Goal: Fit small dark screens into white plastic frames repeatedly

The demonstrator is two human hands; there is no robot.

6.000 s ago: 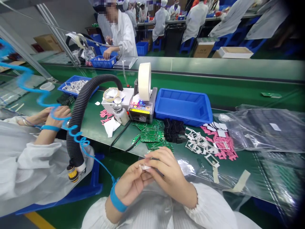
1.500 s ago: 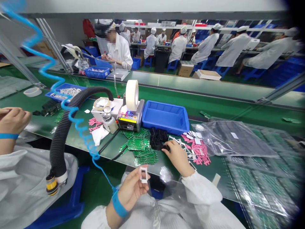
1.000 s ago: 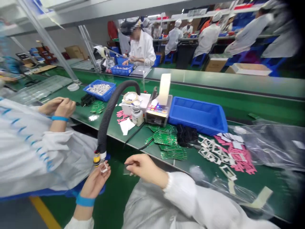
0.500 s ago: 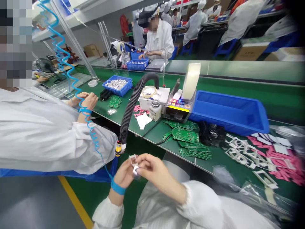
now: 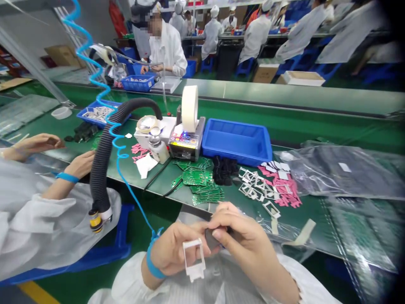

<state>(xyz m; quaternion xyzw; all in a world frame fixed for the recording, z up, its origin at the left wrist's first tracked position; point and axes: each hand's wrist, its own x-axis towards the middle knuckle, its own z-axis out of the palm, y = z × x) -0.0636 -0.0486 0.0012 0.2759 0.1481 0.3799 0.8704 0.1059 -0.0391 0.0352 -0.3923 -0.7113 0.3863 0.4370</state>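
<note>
My left hand [image 5: 169,249], with a blue strap round its wrist, is closed on a small white plastic frame [image 5: 196,271] that hangs down from the fingers, its opening facing me. My right hand [image 5: 245,236] pinches a small dark grey flat piece [image 5: 212,240] between thumb and fingers. The left fingertips reach up to that dark piece; whether they grip it too is hidden. Both hands are close together above my lap, in front of the bench edge. On the bench beyond lie green circuit boards [image 5: 198,177] and a scatter of similar white frames [image 5: 253,183].
A tape dispenser [image 5: 186,145] stands beside a blue bin [image 5: 237,141]. Pink strips [image 5: 287,192] and plastic bags [image 5: 335,169] lie to the right. A black hose [image 5: 104,160] and coiled blue cord [image 5: 118,145] hang at left, near a co-worker's hand [image 5: 81,164].
My view has swung right. My hands have moved right relative to the bench edge. A dark flat piece now shows in my right hand, and the white frame hangs lower from my left.
</note>
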